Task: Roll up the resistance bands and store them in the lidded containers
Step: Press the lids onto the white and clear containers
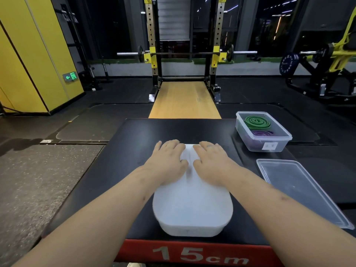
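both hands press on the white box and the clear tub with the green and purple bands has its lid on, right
No: the head view shows the clear tub open, its lid lying on the platform beside it. The rest holds.

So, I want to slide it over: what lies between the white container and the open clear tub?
Only bare black platform top, seen in the head view; the loose clear lid lies nearer, aside.
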### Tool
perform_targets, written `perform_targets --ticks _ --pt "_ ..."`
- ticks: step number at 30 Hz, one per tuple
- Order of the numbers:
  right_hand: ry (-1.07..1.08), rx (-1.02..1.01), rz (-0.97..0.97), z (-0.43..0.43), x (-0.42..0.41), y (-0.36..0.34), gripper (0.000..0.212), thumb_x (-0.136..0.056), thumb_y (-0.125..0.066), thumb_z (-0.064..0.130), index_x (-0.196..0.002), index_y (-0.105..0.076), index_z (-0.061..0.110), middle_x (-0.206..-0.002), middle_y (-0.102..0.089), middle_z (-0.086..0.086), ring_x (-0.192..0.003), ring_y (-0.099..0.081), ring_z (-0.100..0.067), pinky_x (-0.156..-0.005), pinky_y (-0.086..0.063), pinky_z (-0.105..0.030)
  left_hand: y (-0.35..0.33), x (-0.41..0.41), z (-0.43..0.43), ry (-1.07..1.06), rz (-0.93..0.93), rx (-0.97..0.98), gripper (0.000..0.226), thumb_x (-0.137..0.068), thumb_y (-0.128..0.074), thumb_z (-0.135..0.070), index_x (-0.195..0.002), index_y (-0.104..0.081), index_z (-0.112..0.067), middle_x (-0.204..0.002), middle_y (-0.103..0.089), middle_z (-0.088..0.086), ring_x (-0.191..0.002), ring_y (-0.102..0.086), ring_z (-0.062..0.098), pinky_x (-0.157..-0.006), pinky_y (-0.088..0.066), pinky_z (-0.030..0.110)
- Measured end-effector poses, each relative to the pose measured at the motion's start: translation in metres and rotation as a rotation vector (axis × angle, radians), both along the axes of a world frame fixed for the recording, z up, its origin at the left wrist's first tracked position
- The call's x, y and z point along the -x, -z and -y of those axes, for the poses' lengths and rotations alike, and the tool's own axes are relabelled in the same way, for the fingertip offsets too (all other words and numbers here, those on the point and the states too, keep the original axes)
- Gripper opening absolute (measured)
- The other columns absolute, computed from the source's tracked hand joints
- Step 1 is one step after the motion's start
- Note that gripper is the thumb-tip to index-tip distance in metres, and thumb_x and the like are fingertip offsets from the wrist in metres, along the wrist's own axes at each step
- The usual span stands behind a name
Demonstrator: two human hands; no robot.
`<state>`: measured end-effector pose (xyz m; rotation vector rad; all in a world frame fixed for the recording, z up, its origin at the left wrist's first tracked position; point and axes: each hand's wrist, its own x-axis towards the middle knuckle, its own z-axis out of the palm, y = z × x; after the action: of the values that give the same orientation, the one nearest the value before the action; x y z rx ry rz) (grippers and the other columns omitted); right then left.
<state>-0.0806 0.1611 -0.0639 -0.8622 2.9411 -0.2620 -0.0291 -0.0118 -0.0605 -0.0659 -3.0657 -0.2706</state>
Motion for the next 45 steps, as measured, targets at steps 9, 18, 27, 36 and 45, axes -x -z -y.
perform_targets --ticks 9,18,27,36,45 --pt "-0.033 0.029 0.043 0.002 0.008 0.006 0.064 -0.104 -0.028 0.029 -0.166 -0.013 0.02 -0.174 -0.006 0.0 -0.16 0.001 -0.013 -0.129 0.001 -0.037 0.013 0.014 0.006 0.086 0.066 0.01 0.062 -0.105 -0.027 -0.032 -0.163 -0.012 -0.019 -0.171 -0.004 0.001 -0.157 0.003 0.012 -0.127 -0.001 0.035" --pt "0.005 0.164 0.103 -0.014 -0.004 -0.003 0.061 -0.107 -0.03 0.026 -0.166 -0.016 0.021 -0.174 -0.008 -0.002 -0.16 0.001 -0.013 -0.128 -0.002 -0.032 -0.003 -0.007 0.019 0.033 0.154 -0.039 0.063 -0.108 -0.029 -0.043 -0.163 -0.007 -0.024 -0.171 0.005 -0.001 -0.156 0.01 0.012 -0.127 -0.001 0.034" --pt "0.04 0.228 0.143 -0.023 -0.024 0.006 0.062 -0.107 -0.033 0.028 -0.166 -0.014 0.026 -0.175 0.0 0.0 -0.16 0.009 -0.014 -0.129 0.0 -0.04 0.013 -0.033 0.01 0.039 0.17 0.002 0.06 -0.107 -0.019 -0.052 -0.162 0.002 -0.036 -0.169 0.018 -0.003 -0.152 0.025 0.01 -0.126 0.01 0.041" --pt "0.053 0.123 0.087 -0.028 -0.05 0.001 0.063 -0.106 -0.027 0.032 -0.166 -0.007 0.031 -0.174 0.002 -0.006 -0.16 0.008 -0.018 -0.129 0.001 -0.043 0.006 -0.054 0.0 0.038 0.144 0.077 0.058 -0.107 -0.016 -0.052 -0.162 -0.001 -0.038 -0.171 0.01 0.0 -0.155 0.017 0.012 -0.125 0.009 0.045" --pt "0.045 0.123 0.101 -0.036 -0.086 0.01 0.065 -0.105 -0.028 0.035 -0.166 -0.005 0.035 -0.174 0.009 -0.001 -0.159 0.017 -0.015 -0.129 0.007 -0.044 0.016 -0.085 -0.014 0.032 0.131 0.052 0.063 -0.103 -0.013 -0.061 -0.161 0.002 -0.042 -0.169 0.015 -0.007 -0.153 0.022 0.009 -0.125 0.009 0.046"
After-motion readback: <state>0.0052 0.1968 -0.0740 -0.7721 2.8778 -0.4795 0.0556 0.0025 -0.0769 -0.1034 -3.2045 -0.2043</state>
